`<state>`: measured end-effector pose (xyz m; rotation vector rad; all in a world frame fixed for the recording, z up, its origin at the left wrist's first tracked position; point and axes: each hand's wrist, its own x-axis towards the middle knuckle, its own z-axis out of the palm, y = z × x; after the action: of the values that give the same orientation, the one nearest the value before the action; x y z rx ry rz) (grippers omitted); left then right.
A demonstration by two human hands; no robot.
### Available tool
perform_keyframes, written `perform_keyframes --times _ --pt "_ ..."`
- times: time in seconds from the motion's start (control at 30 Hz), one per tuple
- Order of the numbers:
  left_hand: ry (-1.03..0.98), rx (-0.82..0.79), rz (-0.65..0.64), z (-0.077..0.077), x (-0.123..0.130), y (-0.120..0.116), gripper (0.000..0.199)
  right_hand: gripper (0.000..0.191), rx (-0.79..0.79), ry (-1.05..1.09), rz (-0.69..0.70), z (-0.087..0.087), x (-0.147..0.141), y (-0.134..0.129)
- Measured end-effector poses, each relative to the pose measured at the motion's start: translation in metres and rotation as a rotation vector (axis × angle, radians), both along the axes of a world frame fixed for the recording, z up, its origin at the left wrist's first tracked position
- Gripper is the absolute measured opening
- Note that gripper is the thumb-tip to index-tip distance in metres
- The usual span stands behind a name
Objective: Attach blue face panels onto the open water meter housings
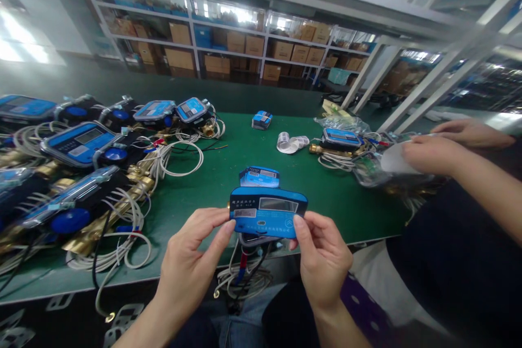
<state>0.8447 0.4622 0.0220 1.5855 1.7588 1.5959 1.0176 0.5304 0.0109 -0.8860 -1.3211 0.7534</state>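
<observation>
My left hand [196, 261] and my right hand [322, 255] pinch the two ends of a blue meter faceplate [244, 204]. It has a display window, white print and a small barcode label, and is tilted toward me. Below and behind it, mostly hidden, sits a meter body [255, 240] near the table's front edge, with a coiled white cable [248, 278] hanging down. Just beyond the faceplate lies a fanned stack of similar blue faceplates [261, 175] on the green table [220, 174].
Several blue-faced meters [79, 144] with brass pipes and coiled cables crowd the left. A bundle of blue plates [261, 119] and a label roll [287, 143] lie farther back. At right, beside another meter [341, 138], a co-worker's hands [432, 152] hold a white sheet.
</observation>
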Motion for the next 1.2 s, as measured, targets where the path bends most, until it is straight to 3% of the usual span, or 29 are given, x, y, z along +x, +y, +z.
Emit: perform_keyframes --times 0.17,0.3,0.47,0.57,0.7,0.73,0.87,0.97,1.1,1.2 --pt "0.086 -0.042 0.063 0.001 -0.001 -0.005 0.037 0.007 0.048 0.015 -0.045 -0.002 0.002 -0.001" --pt "0.013 -0.122 0.053 0.002 -0.001 -0.004 0.020 0.002 -0.040 0.120 0.049 -0.001 0.004 0.001" --pt "0.185 0.020 0.046 0.008 0.006 -0.002 0.016 0.007 -0.194 0.097 0.123 0.003 0.012 0.006" --pt "0.377 0.196 0.071 0.009 0.014 -0.001 0.011 0.024 -0.357 0.161 0.267 0.008 0.020 0.011" --pt "0.464 0.284 0.074 0.003 0.023 -0.002 0.012 0.067 -0.625 0.331 0.415 0.013 0.030 0.015" --pt "0.454 0.269 0.067 0.000 0.024 -0.002 0.012 0.067 -0.654 0.363 0.401 0.012 0.032 0.015" --pt "0.360 0.187 0.059 -0.009 0.027 -0.004 0.011 0.034 -0.703 0.388 0.359 0.002 0.035 0.012" --pt "0.317 0.179 0.048 -0.015 0.029 -0.004 0.011 0.028 -0.622 0.264 0.285 -0.008 0.037 0.008" --pt "0.218 0.118 0.090 -0.028 0.034 -0.007 0.008 0.018 -0.245 -0.106 -0.004 -0.020 0.041 0.007" --pt "0.034 -0.042 0.091 -0.039 0.038 -0.010 0.014 0.020 -0.225 -0.233 0.012 -0.030 0.044 0.009"
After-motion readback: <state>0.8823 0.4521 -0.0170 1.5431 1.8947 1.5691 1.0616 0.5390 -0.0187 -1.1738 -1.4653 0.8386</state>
